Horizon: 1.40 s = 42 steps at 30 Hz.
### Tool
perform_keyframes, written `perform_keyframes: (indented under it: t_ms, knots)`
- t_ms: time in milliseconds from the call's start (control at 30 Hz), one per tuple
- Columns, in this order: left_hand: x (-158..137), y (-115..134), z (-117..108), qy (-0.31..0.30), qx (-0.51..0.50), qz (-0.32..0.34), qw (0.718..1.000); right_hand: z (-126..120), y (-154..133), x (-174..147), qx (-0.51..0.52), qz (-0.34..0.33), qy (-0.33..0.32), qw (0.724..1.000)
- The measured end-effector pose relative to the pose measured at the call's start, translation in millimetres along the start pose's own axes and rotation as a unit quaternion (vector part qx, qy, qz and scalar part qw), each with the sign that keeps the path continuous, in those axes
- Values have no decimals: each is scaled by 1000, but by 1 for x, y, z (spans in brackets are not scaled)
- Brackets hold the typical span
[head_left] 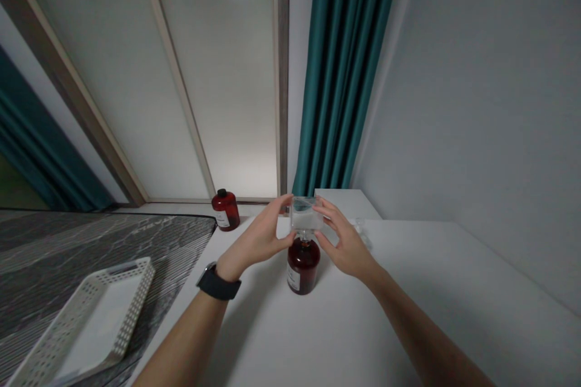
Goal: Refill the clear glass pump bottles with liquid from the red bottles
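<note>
Both my hands hold a clear, boxy container (305, 216) between them, above a dark red-brown bottle (303, 272) with a white label. The container's narrow lower part points down at the bottle's mouth; whether the two touch I cannot tell. My left hand (269, 230), a black watch on its wrist, grips the container's left side with thumb and fingers. On the other side, my right hand (341, 240) has its fingers on the container's right face. The bottle stands upright on a white table (308, 338). A small clear object (363, 233) lies partly hidden behind my right hand.
A second red-brown bottle (226, 210) with a black cap stands at the table's far left corner. Left of the table, a white perforated basket (136, 290) rests on a grey patterned surface (181, 239). A white cabinet (347, 202) and a green curtain (347, 72) are behind.
</note>
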<state>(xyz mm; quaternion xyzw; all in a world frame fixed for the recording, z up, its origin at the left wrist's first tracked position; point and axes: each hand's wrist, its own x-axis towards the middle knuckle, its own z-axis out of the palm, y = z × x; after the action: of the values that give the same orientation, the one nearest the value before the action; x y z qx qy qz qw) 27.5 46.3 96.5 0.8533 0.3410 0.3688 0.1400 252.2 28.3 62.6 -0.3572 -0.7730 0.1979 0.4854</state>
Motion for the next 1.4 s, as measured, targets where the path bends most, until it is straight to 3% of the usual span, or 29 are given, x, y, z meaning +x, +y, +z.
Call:
perform_keyframes:
  t_ms: [1400]
  knots:
    - [-2,-3,0,-7,29,2,1000,1,-3,1,-5,-1,5,1000]
